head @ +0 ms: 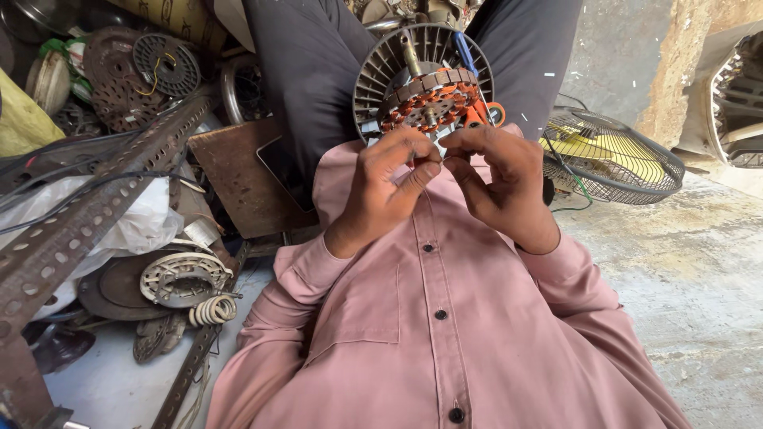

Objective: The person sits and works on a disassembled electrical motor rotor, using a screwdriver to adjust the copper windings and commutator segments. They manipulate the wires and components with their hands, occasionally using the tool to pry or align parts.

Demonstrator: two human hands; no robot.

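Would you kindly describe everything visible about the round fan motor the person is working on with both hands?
The fan motor is a round grey metal housing with radial fins around its rim. Inside sits a ring of copper-orange wire coils on a segmented core, with a metal shaft rising from the centre. It rests tilted toward the camera, between the person's dark-trousered legs. The left hand and right hand meet at its lower edge, fingers pinched together there; what they pinch is too small to tell.

My left hand [387, 181]: raised before my chest, thumb and forefinger pinched together. My right hand [494, 179]: raised opposite, fingers curled, fingertips meeting the left's. Both forearms in pink sleeves, bent inward.
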